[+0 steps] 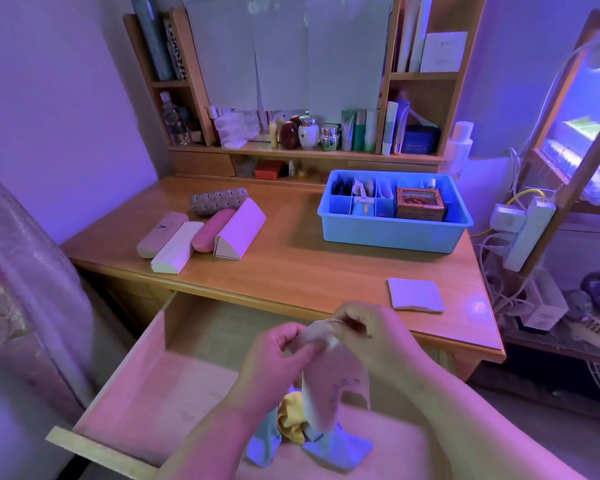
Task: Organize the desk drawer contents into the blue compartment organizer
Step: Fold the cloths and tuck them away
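Above the open wooden drawer [160, 386], my left hand [278, 351] and my right hand [371, 330] both pinch the top edge of a pale cloth [329, 382], which hangs down between them. Under it in the drawer lie a yellow cloth [290, 419] and light blue cloths [336, 450]. The blue compartment organizer [392, 233] stands at the back right of the desk. It holds small packets in its divided cells and an ornate brown box [420, 202].
Several glasses cases [201, 233] lie in a group on the left of the desk. A folded white cloth [414, 294] rests near the desk's front right. Shelves with bottles and jars stand behind. A power strip [527, 233] with cables hangs at the right.
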Available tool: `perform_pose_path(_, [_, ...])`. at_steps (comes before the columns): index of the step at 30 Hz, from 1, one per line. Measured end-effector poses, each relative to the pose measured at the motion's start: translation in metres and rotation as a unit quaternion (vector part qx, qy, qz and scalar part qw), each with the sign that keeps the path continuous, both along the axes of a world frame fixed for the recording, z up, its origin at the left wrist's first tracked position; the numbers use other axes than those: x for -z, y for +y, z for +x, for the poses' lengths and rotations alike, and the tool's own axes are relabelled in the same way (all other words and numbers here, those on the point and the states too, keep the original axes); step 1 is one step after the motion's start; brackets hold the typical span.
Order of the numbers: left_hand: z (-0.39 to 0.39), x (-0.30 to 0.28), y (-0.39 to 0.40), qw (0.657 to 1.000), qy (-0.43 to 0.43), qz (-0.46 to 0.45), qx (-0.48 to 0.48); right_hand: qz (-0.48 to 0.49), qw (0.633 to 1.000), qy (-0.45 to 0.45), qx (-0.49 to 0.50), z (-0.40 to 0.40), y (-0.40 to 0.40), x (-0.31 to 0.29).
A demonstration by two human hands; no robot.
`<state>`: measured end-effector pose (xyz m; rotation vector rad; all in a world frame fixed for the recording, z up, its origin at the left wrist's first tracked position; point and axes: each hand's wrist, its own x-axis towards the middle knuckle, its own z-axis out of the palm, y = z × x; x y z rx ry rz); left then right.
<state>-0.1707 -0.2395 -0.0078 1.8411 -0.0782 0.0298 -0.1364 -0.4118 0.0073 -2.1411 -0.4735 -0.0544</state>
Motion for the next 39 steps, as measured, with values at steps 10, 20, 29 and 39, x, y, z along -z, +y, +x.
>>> perform_pose_path(10, [0.039,-0.032,0.043,0.996,0.023,0.081,0.021,0.129,0.981,0.138,0.044,0.046,-0.037,-0.035])
perform_pose_path(20, [0.131,-0.065,0.036,0.992,-0.052,0.002,-0.117,0.176,0.975,0.114,0.068,0.129,-0.037,-0.052])
perform_pose_path(29, [0.117,-0.019,0.041,0.998,-0.025,0.027,-0.045,0.027,0.993,0.095,0.065,0.101,-0.046,-0.013])
perform_pose_path(39, [0.146,0.019,0.042,0.987,0.043,0.144,-0.060,-0.152,0.977,0.080,0.130,0.128,-0.043,0.023])
